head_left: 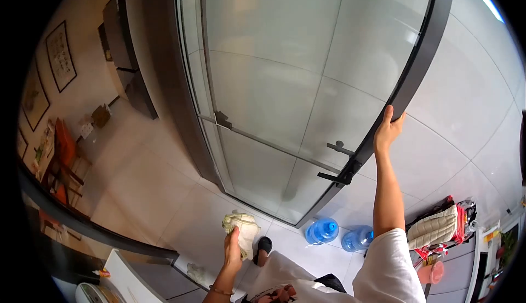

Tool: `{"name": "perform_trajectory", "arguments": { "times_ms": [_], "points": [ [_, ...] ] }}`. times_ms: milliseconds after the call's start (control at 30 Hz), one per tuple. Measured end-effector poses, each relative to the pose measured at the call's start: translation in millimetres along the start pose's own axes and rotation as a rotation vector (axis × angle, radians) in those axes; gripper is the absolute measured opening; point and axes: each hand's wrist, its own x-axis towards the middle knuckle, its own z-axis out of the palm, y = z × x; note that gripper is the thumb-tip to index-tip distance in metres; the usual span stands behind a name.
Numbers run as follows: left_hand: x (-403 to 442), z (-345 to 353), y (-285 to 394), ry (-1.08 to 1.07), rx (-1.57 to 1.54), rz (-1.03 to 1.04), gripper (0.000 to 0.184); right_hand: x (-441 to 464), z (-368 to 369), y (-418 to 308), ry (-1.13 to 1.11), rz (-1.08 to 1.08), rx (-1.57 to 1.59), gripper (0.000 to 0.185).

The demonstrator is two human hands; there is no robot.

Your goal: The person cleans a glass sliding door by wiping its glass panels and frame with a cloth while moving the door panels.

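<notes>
A folded, pale yellowish cloth point(247, 235) is in my left hand point(234, 248), low in front of my body, the fingers closed around it. My right hand point(388, 130) is raised to the right and grips the dark frame edge of a glass door point(268, 100), thumb on the near side; its other fingers are partly hidden behind the frame. Below that hand, a black lever handle point(335, 178) sits on the door frame. The door stands ajar, and tiled wall shows through its glass.
Two blue water jugs point(321, 231) stand on the floor by the door's lower corner. At right are a quilted cream item point(433, 227) and a pink bucket point(431, 272). A white-topped counter point(129, 281) lies at lower left. Beyond the doorway are orange chairs point(64, 149).
</notes>
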Motion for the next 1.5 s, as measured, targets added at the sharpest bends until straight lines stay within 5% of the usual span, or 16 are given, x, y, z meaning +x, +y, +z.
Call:
{"name": "perform_trajectory", "arguments": {
  "times_ms": [567,733,933,1000,1033,1067,1100,1200,1233,1333,1400,1500],
  "points": [
    [-90,51,0,-0.061,0.216,0.075,0.04,-55,-67,-78,-0.214,0.136,0.115,0.05],
    [-124,86,15,-0.445,0.636,0.006,0.028,-72,-95,-91,-0.429,0.063,0.268,0.05],
    [-168,165,45,-0.645,0.63,0.019,0.021,-76,-131,-105,-0.796,-0.109,0.572,0.054],
    [-187,193,55,-0.613,0.525,0.18,0.02,-73,-138,-99,-0.956,-0.055,0.732,0.056],
    [-187,198,52,-0.579,0.525,0.189,0.02,-74,-140,-97,-1.042,0.24,0.948,0.058],
    [-185,201,47,-0.57,0.598,0.418,0.023,-76,-142,-94,-1.113,0.551,1.15,0.06],
    [-184,205,44,-0.558,0.673,0.645,0.028,-77,-146,-87,-1.188,0.632,1.2,0.064],
    [-190,222,51,-0.498,0.762,0.571,0.033,-79,-149,-71,-1.474,0.865,1.503,0.074],
    [-187,227,49,-0.468,0.766,0.573,0.033,-94,-149,-60,-1.585,1.099,1.667,0.086],
    [-177,238,41,-0.305,0.733,0.594,0.029,-125,-157,-28,-1.653,1.24,1.535,0.093],
    [-174,243,36,-0.083,0.716,0.434,0.027,-116,-150,-30,-1.768,1.195,1.552,0.093],
    [-167,244,30,0.06,0.78,0.519,0.03,-114,-140,-35,-1.865,1.196,1.47,0.079]
  ]
}}
